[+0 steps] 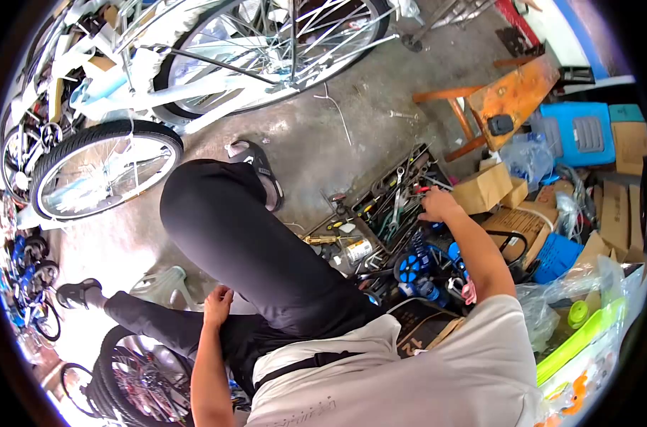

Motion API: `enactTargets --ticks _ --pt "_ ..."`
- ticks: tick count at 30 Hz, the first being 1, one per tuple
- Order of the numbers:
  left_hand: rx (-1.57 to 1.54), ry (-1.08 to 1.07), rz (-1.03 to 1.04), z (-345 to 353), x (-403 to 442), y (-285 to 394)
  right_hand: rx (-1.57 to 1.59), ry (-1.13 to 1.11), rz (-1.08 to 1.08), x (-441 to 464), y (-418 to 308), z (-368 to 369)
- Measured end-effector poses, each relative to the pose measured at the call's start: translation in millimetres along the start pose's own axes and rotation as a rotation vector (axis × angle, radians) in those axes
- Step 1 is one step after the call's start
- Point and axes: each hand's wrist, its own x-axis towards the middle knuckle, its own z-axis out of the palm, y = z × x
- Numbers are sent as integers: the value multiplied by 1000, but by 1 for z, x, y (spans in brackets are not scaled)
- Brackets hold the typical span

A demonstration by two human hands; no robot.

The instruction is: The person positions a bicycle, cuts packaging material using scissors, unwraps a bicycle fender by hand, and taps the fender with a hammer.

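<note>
My right hand (437, 205) reaches into a tray of tools (394, 206) on the floor at the right. Its fingers are bent at a red-handled tool (424, 190); whether they grip it is too small to tell. Wrenches (397, 206) and screwdrivers lie in the tray beside the hand. My left hand (218, 304) rests by my thigh, its fingers curled together, and what they hold, if anything, is hidden. A white-labelled can (359, 250) stands at the near side of the tray.
A bicycle wheel (106, 171) and a wrapped bicycle frame (216, 96) fill the upper left. An orange wooden stool (515, 96), a blue plastic stool (576, 135) and cardboard boxes (482, 188) are at the right. More tyres (113, 370) lie lower left.
</note>
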Motion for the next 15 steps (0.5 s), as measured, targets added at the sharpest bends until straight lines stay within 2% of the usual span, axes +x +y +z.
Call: enactTargets --ticks 2,4,6,7,8,9,11,14,15 --pt "-35 -10 44 6 2 -5 66 206 -17 -29 13 -11" --pt "49 2 143 1 -1 5 27 275 -15 -60 19 -37" --pt "19 33 206 -5 -2 15 -2 458 -44 -93 20 -71" --pt "5 63 247 -7 -1 17 -26 473 -44 -111 17 -92" --pt "-19 91 311 -11 3 17 28 615 3 -128 11 -117" --pt "-47 129 292 -19 0 29 86 762 24 -140 2 -144" --pt "-110 204 420 -55 -18 63 132 986 16 -161 -10 -190" --pt "-116 405 625 -101 -38 109 463 1235 51 -194 -51 -266" --pt "-151 484 722 -117 -48 130 560 1385 -35 -192 -59 -281"
